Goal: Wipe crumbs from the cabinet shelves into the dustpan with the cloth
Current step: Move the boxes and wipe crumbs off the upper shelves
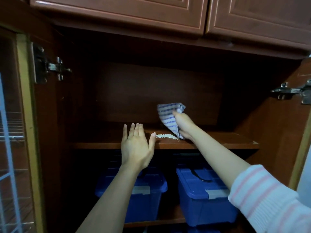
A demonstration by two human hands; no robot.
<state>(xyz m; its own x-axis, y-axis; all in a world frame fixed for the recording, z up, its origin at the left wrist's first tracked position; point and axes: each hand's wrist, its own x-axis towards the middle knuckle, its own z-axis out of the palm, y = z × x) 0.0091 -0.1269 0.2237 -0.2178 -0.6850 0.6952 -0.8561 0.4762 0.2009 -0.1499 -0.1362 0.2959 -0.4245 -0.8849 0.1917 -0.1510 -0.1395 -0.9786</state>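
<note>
- The right hand [182, 125] reaches into the open dark brown wooden cabinet, its grip clamped on a bunched blue-and-white striped cloth [169, 117].
- The cloth's lower corner touches the upper wooden shelf [218, 140] near its front edge; the upper part stands up above the fist.
- A short pale line of white crumbs [165, 136] lies on that shelf, just left of the cloth's lower tip and between the two hands.
- The left hand [137, 147] is held flat and open, fingers apart and pointing upward, palm turned away from the camera, at the shelf's front edge just left of the crumbs; the thumb tip is just beside the crumbs' left end. It grips nothing.
- The right arm wears a pushed-up white sleeve with pink stripes [269, 199].
- On the lower shelf, two blue plastic storage boxes with lids [198, 195] stand side by side, the left one partly hidden by the left forearm.
- Metal door hinges [50, 66] show on both side walls, and closed reddish-brown panelled doors [117, 9] sit above the opening.
</note>
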